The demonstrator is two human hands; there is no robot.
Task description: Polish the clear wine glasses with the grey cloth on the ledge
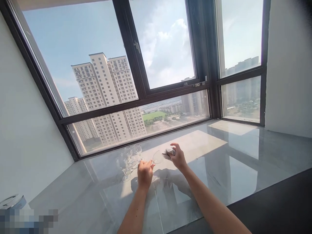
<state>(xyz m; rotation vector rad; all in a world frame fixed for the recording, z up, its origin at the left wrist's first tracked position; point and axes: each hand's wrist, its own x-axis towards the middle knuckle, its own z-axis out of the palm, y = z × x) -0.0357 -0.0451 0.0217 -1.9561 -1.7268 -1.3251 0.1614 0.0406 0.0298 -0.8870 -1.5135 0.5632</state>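
My left hand (144,173) is closed round the stem of a clear wine glass (156,158), holding it tilted over the grey marble sill (231,152). My right hand (177,157) pinches a small grey cloth (169,152) against the bowl of that glass. Just left of my left hand, several more clear stemmed glasses (129,159) stand close together on the sill, upright.
A wide dark-framed window (136,81) runs along the back, with tall buildings outside. White walls close the sill in on the left and right. A round metal lid or tin (12,201) lies at the lower left. A dark surface (280,208) borders the sill at lower right.
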